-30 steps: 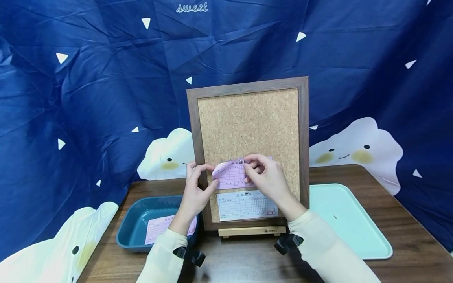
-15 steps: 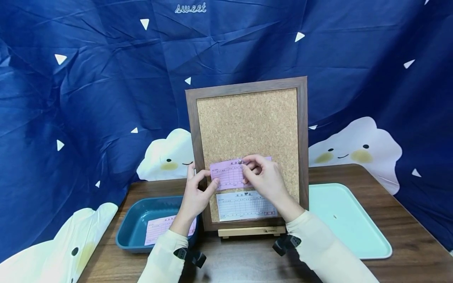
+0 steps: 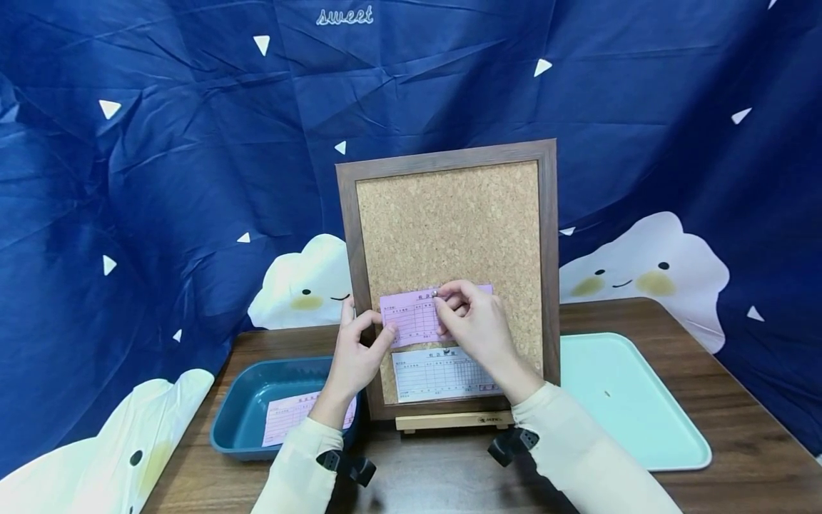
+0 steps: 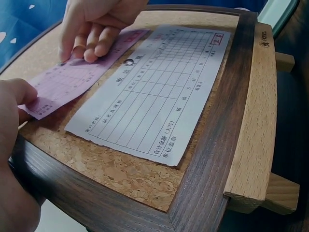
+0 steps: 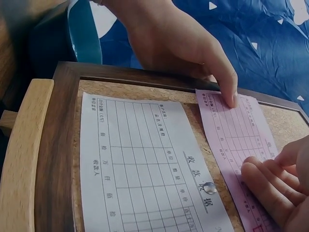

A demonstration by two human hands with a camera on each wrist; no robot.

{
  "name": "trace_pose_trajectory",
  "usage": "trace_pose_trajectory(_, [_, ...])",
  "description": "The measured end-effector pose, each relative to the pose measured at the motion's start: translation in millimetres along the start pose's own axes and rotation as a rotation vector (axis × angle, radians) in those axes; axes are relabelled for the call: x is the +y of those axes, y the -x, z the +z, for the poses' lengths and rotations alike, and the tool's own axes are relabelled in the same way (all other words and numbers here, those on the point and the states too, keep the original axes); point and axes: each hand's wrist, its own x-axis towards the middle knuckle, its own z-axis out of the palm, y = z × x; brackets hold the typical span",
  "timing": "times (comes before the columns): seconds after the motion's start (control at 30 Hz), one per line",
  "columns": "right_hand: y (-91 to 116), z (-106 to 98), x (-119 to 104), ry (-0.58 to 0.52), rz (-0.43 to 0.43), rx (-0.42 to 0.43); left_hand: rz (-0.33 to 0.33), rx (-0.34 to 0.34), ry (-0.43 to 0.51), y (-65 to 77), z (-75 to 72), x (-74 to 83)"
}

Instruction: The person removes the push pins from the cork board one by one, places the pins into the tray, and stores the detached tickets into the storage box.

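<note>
A pink receipt slip (image 3: 408, 318) lies against the cork board (image 3: 452, 221), above a white receipt slip (image 3: 443, 375) held by a round silver pin (image 5: 209, 188). My left hand (image 3: 357, 350) holds the pink slip's left end, its thumb on the paper; some of its fingers are hidden behind the edge. With thumb and forefinger, my right hand (image 3: 478, 321) pinches a small silver push pin (image 3: 434, 293) at the pink slip's top edge. Its other fingers curl over the slip and cover its right part.
The framed board stands on a wooden easel ledge (image 3: 457, 421). A dark blue tray (image 3: 240, 400) at left contains another pink slip (image 3: 289, 417). At right lies a mint-green tray (image 3: 632, 407) with a tiny object on it. A blue curtain (image 3: 193, 143) hangs behind the table.
The pink slip's curled upper left corner has flattened onto the board, and my left fingers have shifted slightly down. My right fingertips have moved slightly left, onto the pin.
</note>
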Motion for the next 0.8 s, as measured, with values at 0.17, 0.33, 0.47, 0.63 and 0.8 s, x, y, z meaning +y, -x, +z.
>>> trace_pose_trajectory(0.17, [-0.7, 1.8, 0.8, -0.002, 0.000, 0.017, -0.006, -0.005, -0.003, -0.6, 0.5, 1.8])
trace_pose_trajectory(0.33, [-1.0, 3.1, -0.2, -0.019, 0.017, 0.018, -0.022, -0.014, -0.015, -0.6, -0.1, 1.6])
trace_pose_trajectory(0.47, [-1.4, 4.8, -1.9, -0.019, 0.013, 0.028, -0.024, -0.017, -0.019, -0.7, -0.6, 2.3])
trace_pose_trajectory(0.63, [-1.5, 6.7, -1.0, -0.015, 0.010, 0.042, -0.042, -0.014, -0.014, 0.7, -0.1, 2.7])
trace_pose_trajectory(0.8, [-1.8, 8.8, 0.9, 0.020, 0.005, 0.060, -0.031, -0.005, -0.013, 0.7, 0.6, 1.8])
